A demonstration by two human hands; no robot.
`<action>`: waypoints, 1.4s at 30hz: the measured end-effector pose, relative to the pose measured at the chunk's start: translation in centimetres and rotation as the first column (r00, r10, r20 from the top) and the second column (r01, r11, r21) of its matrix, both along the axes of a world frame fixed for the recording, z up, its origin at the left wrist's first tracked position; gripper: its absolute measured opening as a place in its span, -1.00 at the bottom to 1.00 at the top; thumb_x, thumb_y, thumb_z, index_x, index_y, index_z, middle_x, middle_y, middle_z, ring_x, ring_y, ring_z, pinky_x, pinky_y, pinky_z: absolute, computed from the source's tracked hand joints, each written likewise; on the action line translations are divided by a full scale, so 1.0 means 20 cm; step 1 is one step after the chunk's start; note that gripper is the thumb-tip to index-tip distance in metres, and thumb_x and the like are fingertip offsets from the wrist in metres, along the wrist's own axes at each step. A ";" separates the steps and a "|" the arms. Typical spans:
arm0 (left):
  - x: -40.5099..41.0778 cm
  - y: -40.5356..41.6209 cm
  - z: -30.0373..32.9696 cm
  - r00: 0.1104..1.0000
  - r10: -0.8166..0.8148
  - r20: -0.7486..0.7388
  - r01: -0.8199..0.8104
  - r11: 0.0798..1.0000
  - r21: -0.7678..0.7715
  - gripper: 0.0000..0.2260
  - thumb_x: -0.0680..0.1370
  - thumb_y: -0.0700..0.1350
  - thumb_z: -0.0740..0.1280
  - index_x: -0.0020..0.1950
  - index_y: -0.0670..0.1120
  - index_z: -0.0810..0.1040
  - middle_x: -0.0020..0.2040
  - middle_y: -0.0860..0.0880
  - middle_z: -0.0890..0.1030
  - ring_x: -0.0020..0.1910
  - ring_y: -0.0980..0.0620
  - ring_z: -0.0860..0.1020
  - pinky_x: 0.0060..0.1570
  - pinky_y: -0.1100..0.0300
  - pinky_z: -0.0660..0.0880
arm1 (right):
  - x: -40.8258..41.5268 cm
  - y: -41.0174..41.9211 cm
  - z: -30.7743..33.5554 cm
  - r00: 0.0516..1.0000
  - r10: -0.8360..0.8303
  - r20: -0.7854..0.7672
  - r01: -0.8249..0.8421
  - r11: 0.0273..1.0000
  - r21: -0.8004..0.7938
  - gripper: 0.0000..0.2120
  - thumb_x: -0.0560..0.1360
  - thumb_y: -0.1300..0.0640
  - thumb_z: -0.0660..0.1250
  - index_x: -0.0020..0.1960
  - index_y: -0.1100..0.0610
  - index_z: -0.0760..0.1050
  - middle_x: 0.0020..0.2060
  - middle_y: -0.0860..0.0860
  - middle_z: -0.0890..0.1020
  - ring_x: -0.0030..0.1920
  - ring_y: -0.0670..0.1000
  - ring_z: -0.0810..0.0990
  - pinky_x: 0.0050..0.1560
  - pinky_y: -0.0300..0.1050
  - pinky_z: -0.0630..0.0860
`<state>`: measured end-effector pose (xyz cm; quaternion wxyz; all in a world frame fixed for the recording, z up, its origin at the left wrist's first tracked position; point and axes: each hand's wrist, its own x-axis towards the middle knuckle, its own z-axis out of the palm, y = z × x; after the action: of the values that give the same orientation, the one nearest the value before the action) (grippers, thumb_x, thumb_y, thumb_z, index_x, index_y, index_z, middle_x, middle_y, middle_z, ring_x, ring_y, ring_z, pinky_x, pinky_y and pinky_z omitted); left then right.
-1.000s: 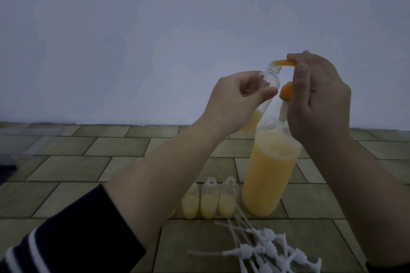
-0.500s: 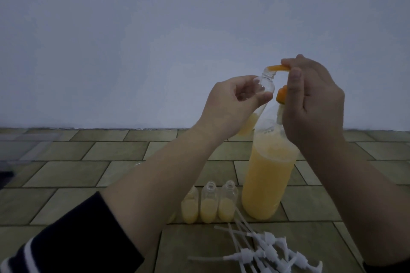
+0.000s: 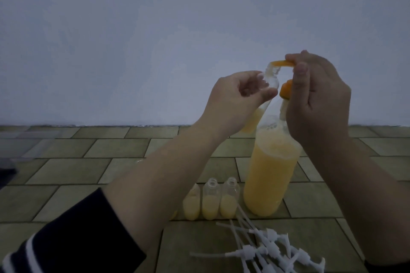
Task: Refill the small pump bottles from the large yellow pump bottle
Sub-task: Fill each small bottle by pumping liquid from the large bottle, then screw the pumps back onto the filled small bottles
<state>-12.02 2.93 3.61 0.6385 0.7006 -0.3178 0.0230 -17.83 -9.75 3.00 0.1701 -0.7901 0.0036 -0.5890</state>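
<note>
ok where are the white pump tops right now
In the head view the white pump tops lie loose in a pile on the tiled surface at the bottom right, just in front of the three small bottles and the large yellow bottle.

A bare room: plain wall [image 3: 155, 40] meeting olive-tiled floor [image 3: 111, 150].

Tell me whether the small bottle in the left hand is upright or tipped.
Tipped. The left hand holds the small bottle slanted, its open mouth raised to the orange spout of the large yellow pump bottle, liquid pooled at its lower end.
</note>
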 end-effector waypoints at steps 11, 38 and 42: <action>-0.01 0.01 0.03 1.000 0.005 0.022 -0.004 1.000 -0.014 -0.58 0.41 -0.08 0.49 0.24 -0.13 0.55 0.04 -0.02 0.66 0.06 0.06 0.61 0.17 0.06 0.54 | -0.04 0.02 0.06 0.997 -0.007 -0.074 0.007 1.000 0.000 -0.54 0.62 0.01 -0.08 0.19 0.21 0.51 0.13 0.10 0.58 0.26 0.02 0.45 0.15 -0.32 0.28; 0.23 0.08 -0.47 0.991 -0.058 0.124 -0.105 0.263 0.959 -0.55 0.42 -0.07 0.48 0.26 -0.13 0.48 0.14 -0.07 0.55 0.07 -0.06 0.53 -0.03 0.14 0.50 | -0.56 0.19 -0.49 0.726 0.227 -0.649 -0.357 0.931 -0.074 -0.85 0.43 -0.02 0.23 -0.10 -0.06 0.56 -0.25 -0.22 0.55 -0.22 -0.27 0.44 -0.26 -0.44 0.37; 0.21 0.07 -0.50 0.990 -0.086 0.110 -0.090 0.203 0.975 -0.53 0.42 -0.13 0.48 0.30 -0.13 0.45 0.20 -0.09 0.53 0.11 -0.07 0.53 0.01 0.14 0.51 | -0.52 0.17 -0.78 0.427 0.113 -0.897 -0.437 0.895 -0.095 -0.78 0.26 -0.22 0.28 -0.12 -0.22 0.53 -0.24 -0.34 0.52 -0.24 -0.36 0.45 -0.38 -0.61 0.12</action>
<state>-7.83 4.28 -6.34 0.0288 0.9430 -0.3038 -0.1330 -28.14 -6.40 -12.53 0.1112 -0.9829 -0.1349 -0.0587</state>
